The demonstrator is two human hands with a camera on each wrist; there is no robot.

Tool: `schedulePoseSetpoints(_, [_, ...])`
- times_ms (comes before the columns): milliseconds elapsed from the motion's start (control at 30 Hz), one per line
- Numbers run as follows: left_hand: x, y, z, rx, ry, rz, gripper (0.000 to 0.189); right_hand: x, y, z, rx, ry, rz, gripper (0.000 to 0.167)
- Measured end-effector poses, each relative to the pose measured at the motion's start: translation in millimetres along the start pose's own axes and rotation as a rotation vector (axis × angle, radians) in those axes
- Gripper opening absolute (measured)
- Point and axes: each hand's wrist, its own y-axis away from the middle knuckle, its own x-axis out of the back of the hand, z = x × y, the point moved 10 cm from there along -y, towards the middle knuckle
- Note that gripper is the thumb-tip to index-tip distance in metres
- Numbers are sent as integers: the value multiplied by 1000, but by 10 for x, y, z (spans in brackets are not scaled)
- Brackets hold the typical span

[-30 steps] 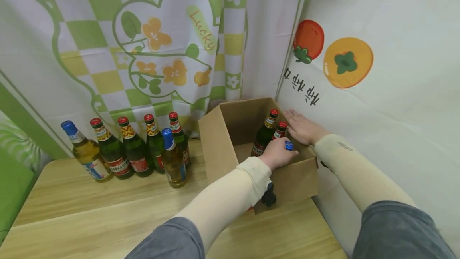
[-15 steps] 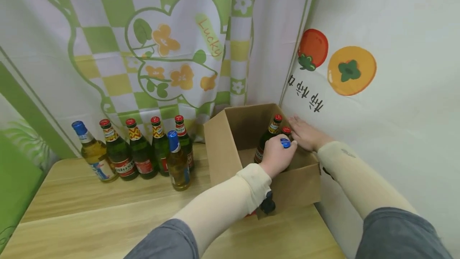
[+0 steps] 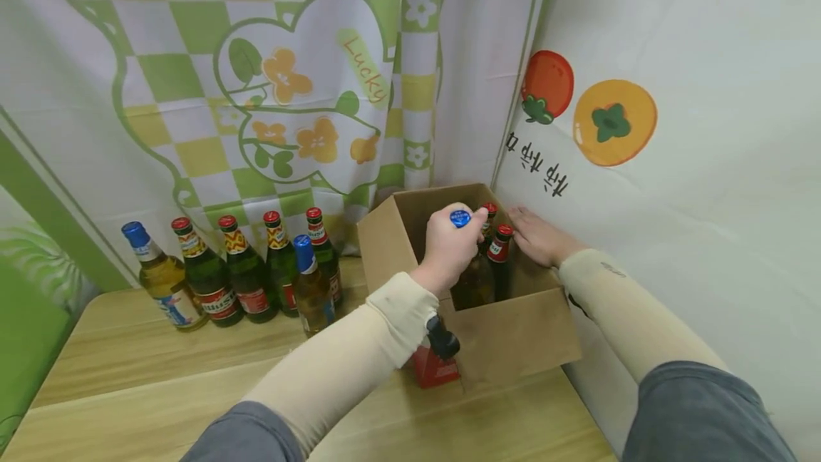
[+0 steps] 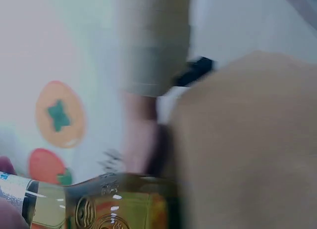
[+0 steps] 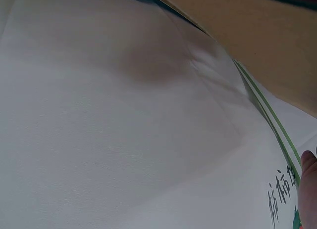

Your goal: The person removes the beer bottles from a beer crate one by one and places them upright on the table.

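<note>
My left hand [image 3: 445, 244] grips a blue-capped beer bottle [image 3: 474, 282] by its neck, over the left part of an open cardboard box [image 3: 513, 337]. Its amber glass and neck label show up close in the left wrist view. Beside it in the box stand two green beer bottles with red caps: a nearer one [image 3: 499, 248], and one behind it [image 3: 489, 211] partly covered by my left hand. My right hand [image 3: 537, 234] lies with straight fingers along the outside of the box's right wall; just a fingertip [image 5: 308, 160] shows in the right wrist view.
Left of the box, a row of red-capped green bottles [image 3: 218, 301] and two blue-capped amber bottles, one at the end [image 3: 169, 291] and one in front [image 3: 313, 291], stands on the wooden table [image 3: 160, 391]. A red object [image 3: 436, 368] sits by the box's front flap. Printed curtains hang behind.
My left hand has moved left and up with the blue-capped bottle, away from the box's right side, uncovering the nearer red-capped bottle. My right hand stays against the box.
</note>
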Motion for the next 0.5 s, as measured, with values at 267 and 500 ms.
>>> schedulePoseSetpoints(267, [379, -110, 782, -87, 137, -3, 31, 48, -1, -75, 37, -18, 19, 56])
schedulePoseSetpoints(500, [783, -175, 1387, -119, 277, 16, 36, 32, 44, -84, 44, -34, 50, 54])
